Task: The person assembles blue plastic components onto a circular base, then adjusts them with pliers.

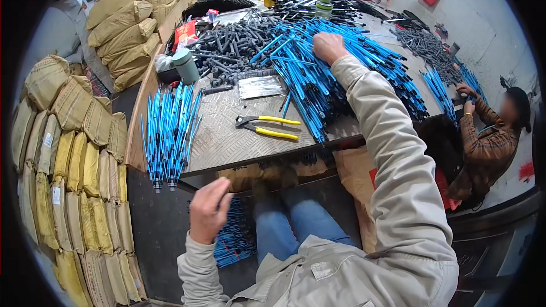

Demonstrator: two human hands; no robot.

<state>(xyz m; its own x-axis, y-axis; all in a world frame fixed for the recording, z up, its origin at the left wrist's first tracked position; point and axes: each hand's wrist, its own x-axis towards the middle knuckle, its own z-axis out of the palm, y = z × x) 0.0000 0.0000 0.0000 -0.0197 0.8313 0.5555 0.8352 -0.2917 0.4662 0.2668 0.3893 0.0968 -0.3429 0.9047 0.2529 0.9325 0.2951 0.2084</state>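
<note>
Right hand, one o'clock from pliers: curled over blue rods; grip cannot be determined. Left hand, seven o'clock: half open, empty.

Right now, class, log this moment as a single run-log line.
left hand: near table | right hand: at blue rod pile | yellow-handled pliers: lying on table

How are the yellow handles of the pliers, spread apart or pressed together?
Spread apart: tabletop shows between the yellow handles.

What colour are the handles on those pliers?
Yellow; the handles show best in the head view.
</note>
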